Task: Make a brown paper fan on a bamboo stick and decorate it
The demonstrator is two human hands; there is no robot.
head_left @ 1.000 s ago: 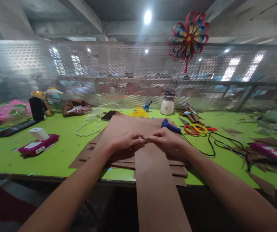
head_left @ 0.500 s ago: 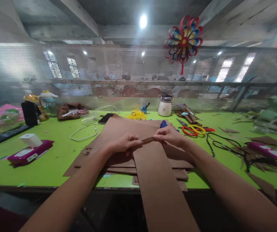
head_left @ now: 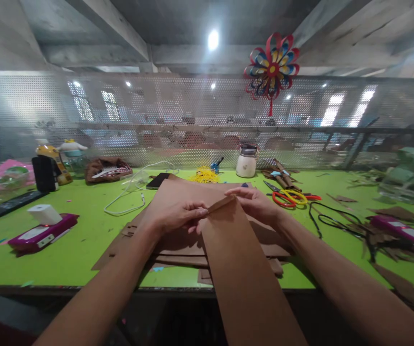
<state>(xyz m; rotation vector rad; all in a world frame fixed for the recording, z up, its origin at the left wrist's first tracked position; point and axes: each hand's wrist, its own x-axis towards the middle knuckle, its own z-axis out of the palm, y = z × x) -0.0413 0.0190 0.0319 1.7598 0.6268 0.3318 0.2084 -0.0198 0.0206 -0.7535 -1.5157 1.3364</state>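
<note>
A long strip of brown kraft paper [head_left: 244, 269] runs from between my hands down past the table's front edge. Its far end is folded over in a narrow flap [head_left: 223, 204]. My left hand [head_left: 183, 216] pinches the left corner of that fold between thumb and fingers. At the right corner, my right hand [head_left: 253, 204] has its fingers against the paper, the thumb partly hidden behind the strip. Beneath both hands lies a stack of brown paper sheets [head_left: 170, 192], some with notched edges on the left.
Scissors with red and yellow handles [head_left: 289, 197] lie right of the stack. A white jar [head_left: 246, 162] and yellow shreds [head_left: 206, 175] stand behind it. On the left are a white cable [head_left: 120, 211] and a purple power strip [head_left: 43, 234]; black cord [head_left: 332, 218] and paper scraps lie right.
The folded end now tilts up more at its right side and its flap shows wider. My right fingers have shifted from a tight pinch to lying along the corner. The view has tipped slightly upward.
</note>
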